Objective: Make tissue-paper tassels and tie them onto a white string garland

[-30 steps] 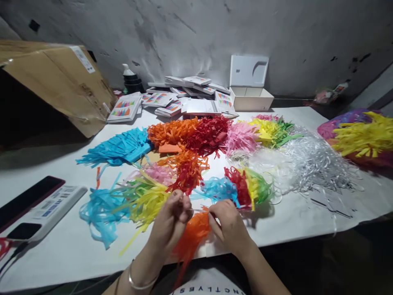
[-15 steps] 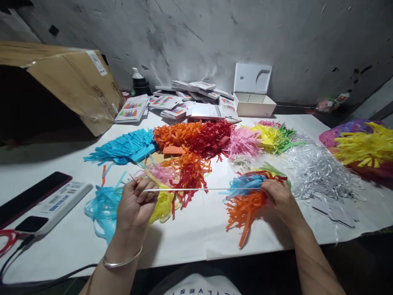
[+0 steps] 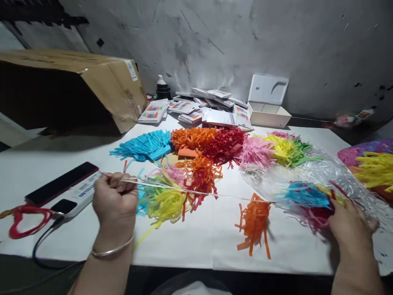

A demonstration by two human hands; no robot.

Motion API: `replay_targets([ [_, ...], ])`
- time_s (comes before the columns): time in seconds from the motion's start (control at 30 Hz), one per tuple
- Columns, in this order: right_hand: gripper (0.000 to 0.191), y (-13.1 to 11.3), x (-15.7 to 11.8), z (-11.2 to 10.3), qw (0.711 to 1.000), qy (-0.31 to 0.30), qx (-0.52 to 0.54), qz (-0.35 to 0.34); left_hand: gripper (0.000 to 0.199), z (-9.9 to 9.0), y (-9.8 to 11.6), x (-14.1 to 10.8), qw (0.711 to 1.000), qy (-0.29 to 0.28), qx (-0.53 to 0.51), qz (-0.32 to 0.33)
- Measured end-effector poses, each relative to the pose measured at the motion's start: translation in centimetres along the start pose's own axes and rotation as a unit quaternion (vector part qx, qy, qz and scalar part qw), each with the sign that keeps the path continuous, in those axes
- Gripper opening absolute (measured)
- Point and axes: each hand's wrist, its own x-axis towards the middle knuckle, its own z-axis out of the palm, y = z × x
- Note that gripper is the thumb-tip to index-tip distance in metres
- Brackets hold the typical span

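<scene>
Head view, left hand [image 3: 115, 198] gripping string [image 3: 199, 192], stretched toward tassels [image 3: 308, 194] in right hand [image 3: 353, 221]

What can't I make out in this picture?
In the head view:
White string inside the left hand: hidden by curled fingers.
Right hand: blurred, hold on blue tassel unclear.
Cardboard box: inside lost in shadow.
Far-right yellow tassel: cut off by edge.
Label on white device: too small to read.

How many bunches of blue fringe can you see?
3: a back bunch at the row's left end; a partly hidden bunch beside the left hand; another bunch beside the right hand. More may be buried.
</scene>
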Motion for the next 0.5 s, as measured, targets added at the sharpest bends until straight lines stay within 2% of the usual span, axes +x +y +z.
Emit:
replay_targets([
  [0.03, 0.04, -2.3, -0.1, -0.3, 1.0, 0.021, -0.016, 0.0, 0.036, 0.1, -0.8, -0.9, 1.0, -0.011, 0.006, 0.001],
  [0.07, 0.04, -5.4, -0.4, -0.7, 0.999, 0.006, 0.01, -0.04, 0.034, 0.2, -1.9, -2.2, 0.999, -0.028, 0.016, -0.005],
  [0.13, 0.04, -13.0, -1.3, -1.5, 0.979, -0.025, 0.155, -0.129, 0.031, 0.0, -4.6, -5.4, 0.996, -0.073, 0.047, -0.037],
  [0.17, 0.039, -16.9, -2.0, -1.8, 0.955, -0.065, 0.237, -0.164, 0.03, -0.2, -5.9, -7.2, 0.99, -0.11, 0.069, -0.064],
  [0.2, 0.037, -20.6, -2.8, -2.0, 0.928, -0.099, 0.308, -0.183, 0.031, -0.5, -7.2, -8.9, 0.971, -0.182, 0.114, -0.103],
  [0.27, 0.033, -26.5, -4.4, -2.1, 0.876, -0.139, 0.411, -0.212, 0.031, -1.3, -9.1, -11.6, 0.931, -0.275, 0.184, -0.153],
  [0.3, 0.03, -28.5, -5.1, -2.0, 0.851, -0.16, 0.455, -0.209, 0.032, -1.8, -9.6, -12.4, 0.918, -0.294, 0.209, -0.164],
  [0.37, 0.024, -30.9, -6.3, -1.4, 0.812, -0.198, 0.524, -0.165, 0.035, -2.8, -10.0, -13.0, 0.911, -0.295, 0.234, -0.169],
  [0.5, 0.017, -32.0, -7.5, 0.0, 0.747, -0.27, 0.605, -0.06, 0.04, -4.7, -9.6, -11.9, 0.895, -0.316, 0.228, -0.217],
])
